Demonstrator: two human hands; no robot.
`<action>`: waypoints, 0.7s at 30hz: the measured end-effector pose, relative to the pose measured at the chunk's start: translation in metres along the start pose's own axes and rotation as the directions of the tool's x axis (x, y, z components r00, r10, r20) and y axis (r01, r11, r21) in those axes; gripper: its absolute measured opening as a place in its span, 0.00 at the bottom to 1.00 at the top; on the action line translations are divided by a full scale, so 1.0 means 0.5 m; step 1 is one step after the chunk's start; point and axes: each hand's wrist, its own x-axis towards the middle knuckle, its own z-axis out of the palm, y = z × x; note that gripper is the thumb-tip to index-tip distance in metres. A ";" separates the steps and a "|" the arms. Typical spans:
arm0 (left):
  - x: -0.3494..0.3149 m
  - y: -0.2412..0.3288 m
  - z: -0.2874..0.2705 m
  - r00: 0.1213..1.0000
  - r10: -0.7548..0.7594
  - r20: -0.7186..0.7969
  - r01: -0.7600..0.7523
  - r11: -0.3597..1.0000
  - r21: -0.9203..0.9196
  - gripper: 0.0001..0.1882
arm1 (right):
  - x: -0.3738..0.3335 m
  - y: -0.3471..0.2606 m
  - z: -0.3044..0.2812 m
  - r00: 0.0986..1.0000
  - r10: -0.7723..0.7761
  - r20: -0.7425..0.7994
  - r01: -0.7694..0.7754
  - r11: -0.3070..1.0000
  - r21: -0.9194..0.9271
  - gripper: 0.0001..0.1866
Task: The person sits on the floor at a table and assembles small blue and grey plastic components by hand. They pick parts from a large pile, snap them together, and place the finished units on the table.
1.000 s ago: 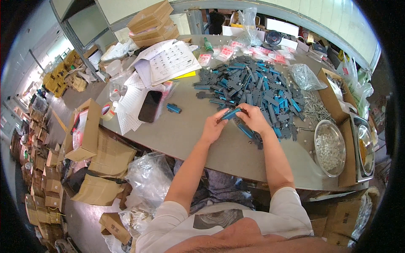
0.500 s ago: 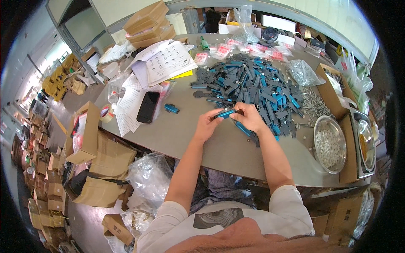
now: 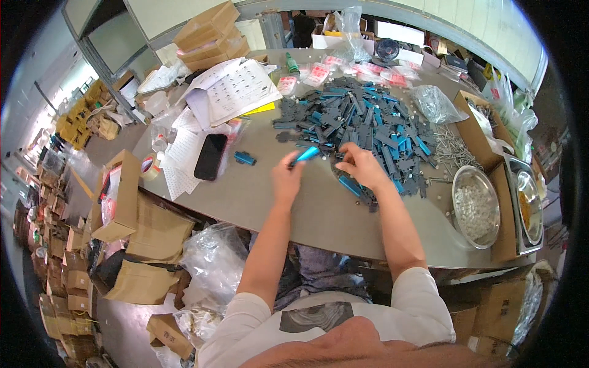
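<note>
A slim blue and dark grey plastic piece point(image 3: 305, 154) sticks up from the fingers of my left hand point(image 3: 286, 179), which is closed on it and slightly blurred. To its right, my right hand point(image 3: 364, 168) has thumb and forefinger apart, with nothing visible between them. That hand is at the near edge of a big heap of dark grey and blue plastic parts point(image 3: 368, 116). A few blue parts point(image 3: 350, 186) lie just under it. One separate blue and grey piece point(image 3: 245, 158) rests on the tabletop left of my left hand.
A phone point(image 3: 210, 156) and printed sheets point(image 3: 230, 95) lie at the left. On the right are loose screws point(image 3: 453, 147), a metal bowl of small white pieces point(image 3: 475, 208) and an open carton point(image 3: 491, 126). Small red-and-white bags point(image 3: 317, 75) lie behind the heap.
Both hands held the blue piece together; my right hand has let go of it. My left hand has moved slightly left with the piece, which is now tilted up.
</note>
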 end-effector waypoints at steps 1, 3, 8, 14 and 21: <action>0.017 -0.037 -0.017 0.991 -0.013 -0.135 0.022 0.998 0.067 0.16 | -0.007 0.006 -0.017 0.998 0.030 0.049 -0.028 0.999 -0.044 0.11; 0.027 -0.059 -0.033 0.951 0.054 -0.305 0.006 0.982 0.191 0.17 | -0.035 0.029 -0.046 0.975 0.075 0.210 -0.022 0.970 -0.243 0.13; -0.031 0.067 0.008 0.935 0.322 -0.146 -0.120 0.678 0.725 0.17 | -0.124 0.046 -0.084 0.950 0.176 0.257 -0.057 0.909 -0.412 0.16; -0.093 0.079 0.108 0.654 0.469 0.594 -0.737 0.572 0.360 0.16 | -0.140 0.071 -0.073 0.995 0.063 0.080 -0.016 0.868 -0.497 0.14; -0.084 0.053 0.109 0.635 0.387 0.669 -0.652 0.732 0.195 0.18 | -0.134 0.057 -0.097 0.997 -0.075 0.025 0.077 0.863 -0.499 0.08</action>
